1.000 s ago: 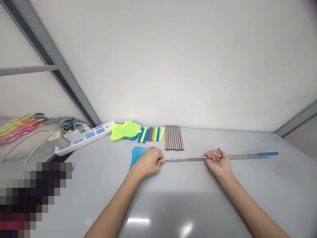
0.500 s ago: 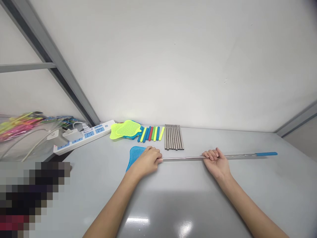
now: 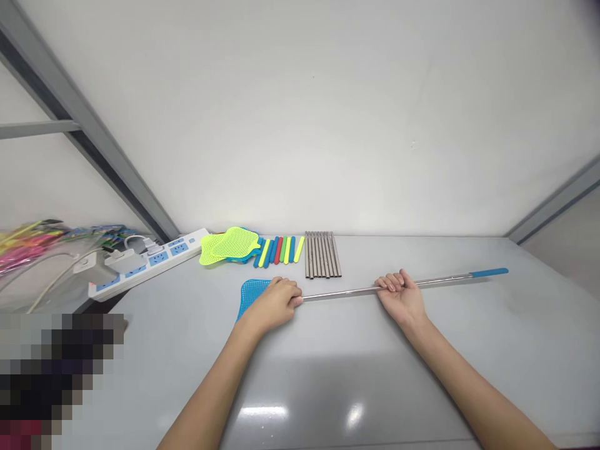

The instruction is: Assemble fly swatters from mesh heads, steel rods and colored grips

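A fly swatter with a blue mesh head [image 3: 252, 294], a long thin metal rod [image 3: 340, 294] and a blue grip [image 3: 489, 272] lies across both my hands. My left hand [image 3: 277, 304] is closed around it where the rod meets the head, covering that joint. Palm up, my right hand [image 3: 402, 299] has its fingers curled over the rod past its middle. Behind them on the table, several metal tubes [image 3: 322, 255] lie side by side, with several coloured grips [image 3: 279, 250] to their left. Yellow-green swatter heads [image 3: 235, 244] are stacked over blue ones.
A white power strip [image 3: 162, 259] with plugged-in adapters and cables runs along the back left. Bagged colourful items [image 3: 35, 244] lie at the far left. A white wall [image 3: 337, 125] closes off the grey table's back edge. Something blurred out shows at lower left.
The swatter's grip end has swung up and away a little, so the rod slopes more. Both hands keep their hold. The whole view has shifted slightly.
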`<state>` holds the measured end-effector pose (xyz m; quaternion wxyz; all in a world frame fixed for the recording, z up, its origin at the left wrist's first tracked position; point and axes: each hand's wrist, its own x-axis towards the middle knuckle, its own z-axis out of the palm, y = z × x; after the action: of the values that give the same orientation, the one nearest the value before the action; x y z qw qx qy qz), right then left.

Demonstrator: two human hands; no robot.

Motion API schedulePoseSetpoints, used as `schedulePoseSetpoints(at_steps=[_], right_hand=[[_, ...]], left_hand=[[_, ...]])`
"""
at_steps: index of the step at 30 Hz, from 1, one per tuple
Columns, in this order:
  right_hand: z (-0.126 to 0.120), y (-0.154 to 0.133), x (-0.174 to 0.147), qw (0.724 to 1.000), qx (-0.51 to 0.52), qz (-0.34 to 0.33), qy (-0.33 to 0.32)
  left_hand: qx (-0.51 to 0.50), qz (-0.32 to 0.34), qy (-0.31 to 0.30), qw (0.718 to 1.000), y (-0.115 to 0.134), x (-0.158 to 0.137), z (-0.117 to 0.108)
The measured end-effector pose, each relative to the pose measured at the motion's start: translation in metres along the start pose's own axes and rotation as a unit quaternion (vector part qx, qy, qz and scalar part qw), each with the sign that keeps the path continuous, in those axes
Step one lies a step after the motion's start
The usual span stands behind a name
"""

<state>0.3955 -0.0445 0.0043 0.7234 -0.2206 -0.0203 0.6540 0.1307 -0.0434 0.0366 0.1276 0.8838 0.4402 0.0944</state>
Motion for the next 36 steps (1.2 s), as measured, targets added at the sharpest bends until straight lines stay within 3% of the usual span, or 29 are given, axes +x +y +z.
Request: schedulePoseSetpoints(at_steps=[7, 12, 17, 21, 36], right_hand=[[0.005, 0.006, -0.003, 1.0, 0.002, 0.001, -0.002], [0.02, 0.025, -0.004, 0.998, 0.026, 0.033, 0.055], [0.044, 0.038, 0.0, 0.996, 0.047, -0.006, 0.07], [0.048, 0.046, 0.002, 0.997, 0.047, -0.026, 0.052], [0.019, 0.035, 0.004, 0.996, 0.044, -0.068, 0.045]], left_hand=[[-0.01, 0.007, -0.029, 1.0, -0.007, -0.003, -0.004], [0.011, 0.007, -0.036, 0.999, -0.025, -0.014, -0.021], [0.062, 0.022, 0.039, 0.997, -0.041, -0.011, -0.035], [0.092, 0.029, 0.088, 0.991, -0.048, -0.011, -0.036], [0.098, 0.032, 0.09, 0.991, -0.011, -0.018, -0.01]])
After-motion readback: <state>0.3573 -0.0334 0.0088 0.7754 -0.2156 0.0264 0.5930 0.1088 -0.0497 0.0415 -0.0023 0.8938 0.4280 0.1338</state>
